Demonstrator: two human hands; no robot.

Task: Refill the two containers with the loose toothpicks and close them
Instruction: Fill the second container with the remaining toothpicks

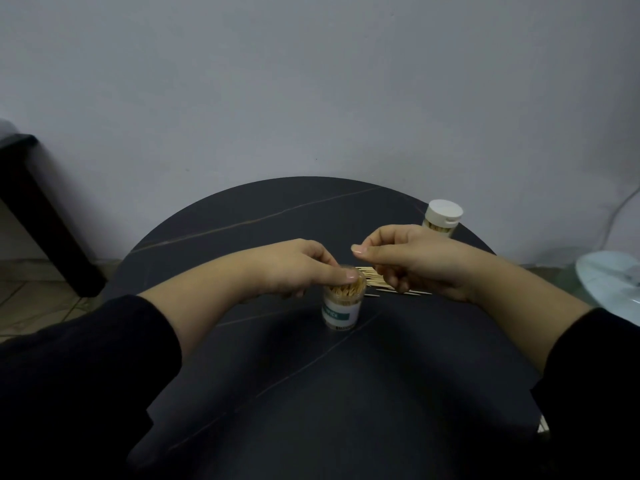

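An open clear toothpick container (342, 304) with a white and teal label stands upright mid-table, full of toothpicks. My left hand (294, 268) grips its rim from the left, thumb on the top edge. My right hand (408, 259) hovers just right of it above a pile of loose toothpicks (375, 280), thumb and forefinger pinched together; I cannot see a toothpick in the pinch. A second container (441, 218) with a white cap on stands at the table's far right, partly hidden behind my right hand.
The round dark table (277, 375) has thin pale veins and stands against a grey wall. A dark furniture leg (45, 216) is at the left. A pale round object (613, 285) sits off the table's right edge.
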